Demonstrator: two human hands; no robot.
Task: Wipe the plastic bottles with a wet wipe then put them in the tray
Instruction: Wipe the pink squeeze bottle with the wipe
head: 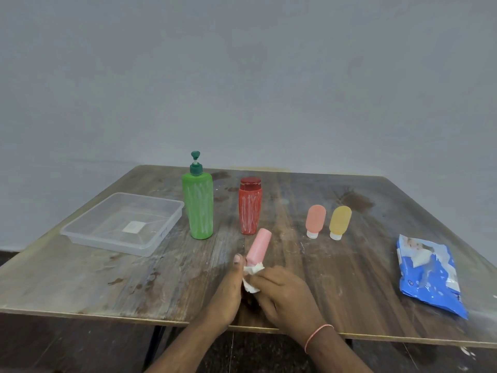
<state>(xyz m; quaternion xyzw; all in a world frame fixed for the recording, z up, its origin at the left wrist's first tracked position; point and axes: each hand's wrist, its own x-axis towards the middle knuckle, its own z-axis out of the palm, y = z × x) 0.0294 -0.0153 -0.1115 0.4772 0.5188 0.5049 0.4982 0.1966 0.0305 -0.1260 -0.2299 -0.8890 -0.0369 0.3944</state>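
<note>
My left hand [228, 289] grips the lower end of a small pink bottle [259, 246], which tilts up and away from me. My right hand [282, 294] pinches a crumpled white wet wipe [251, 278] against the bottle's lower end. A tall green pump bottle [198, 208] and a red bottle [250, 211], both streaked with white marks, stand upright at mid-table. A salmon squeeze bottle [315, 220] and a yellow one [340, 222] stand cap-down to the right. A clear plastic tray [80, 234] sits at the left with nothing in it.
A blue pack of wet wipes [427, 275] lies near the right edge of the worn wooden table [107, 278]. A grey wall rises behind the table's far edge.
</note>
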